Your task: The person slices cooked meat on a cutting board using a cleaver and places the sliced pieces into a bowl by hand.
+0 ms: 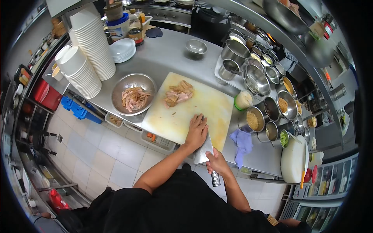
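My right hand (218,162) is closed around the handle of a wide-bladed cleaver (203,153) at the near edge of a white cutting board (163,122). My left hand (197,131) lies over the upper part of the blade, fingers stretched toward the middle of the board. Whatever may be under its palm is hidden. Sliced cooked meat (179,93) is heaped on the far left of the board, with a few small scraps nearer me. More meat strips lie in a metal bowl (116,83) left of the board.
Stacked white tubs (83,85) and white lids (123,51) stand at the left. A small steel bowl (196,46) sits beyond the board. A purple cloth (241,144) and several metal pots (252,121) with ingredients line the right. An overhead shelf (268,29) crosses the upper right.
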Demonstrator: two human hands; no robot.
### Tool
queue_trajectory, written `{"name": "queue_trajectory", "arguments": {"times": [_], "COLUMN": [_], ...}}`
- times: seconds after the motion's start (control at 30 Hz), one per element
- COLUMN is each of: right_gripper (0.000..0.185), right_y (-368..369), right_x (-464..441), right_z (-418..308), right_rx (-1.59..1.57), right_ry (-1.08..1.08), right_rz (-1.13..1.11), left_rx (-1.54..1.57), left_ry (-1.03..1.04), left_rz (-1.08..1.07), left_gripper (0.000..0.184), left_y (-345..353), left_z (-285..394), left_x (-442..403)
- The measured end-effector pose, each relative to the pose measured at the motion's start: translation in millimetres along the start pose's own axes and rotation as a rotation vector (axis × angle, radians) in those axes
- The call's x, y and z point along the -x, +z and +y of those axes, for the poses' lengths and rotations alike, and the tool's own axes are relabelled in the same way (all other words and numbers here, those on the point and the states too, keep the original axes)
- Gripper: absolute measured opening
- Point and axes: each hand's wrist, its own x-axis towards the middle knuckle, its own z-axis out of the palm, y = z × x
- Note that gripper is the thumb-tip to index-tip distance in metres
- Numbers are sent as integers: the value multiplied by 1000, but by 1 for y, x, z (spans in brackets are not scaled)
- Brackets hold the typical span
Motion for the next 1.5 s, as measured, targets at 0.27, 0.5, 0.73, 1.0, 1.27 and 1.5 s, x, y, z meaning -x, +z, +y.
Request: {"name": "queue_trajectory", "arguments": {"times": [0.27,0.5,0.73,1.0,1.27,1.5], "right_gripper": [28,25,50,27,26,26], "right_y": [98,67,15,22,-54,-138], "right_x": [-24,19,-44,-37,49,31], "right_z": [-93,-115,-56,-37,52,215], "right_rx": [272,484,778,940,622,337], "right_ry": [-208,-475,-431,-372,-489,40], "right_rz": [-270,102,583,616,124,343], "left_rx": [-174,-407,-308,61,75,-69], "left_ry": [-14,-18,9,283,372,589], "left_rz": [486,252,437,197,-198,-940], "left_gripper": [31,31,38,24,14,40], "left_y": [-184,-270,-250,-153,-85,26], "left_z": [-44,-196,-131,-27,52,167], "left_x": [-70,-99,-130,-149,-111,-46]}}
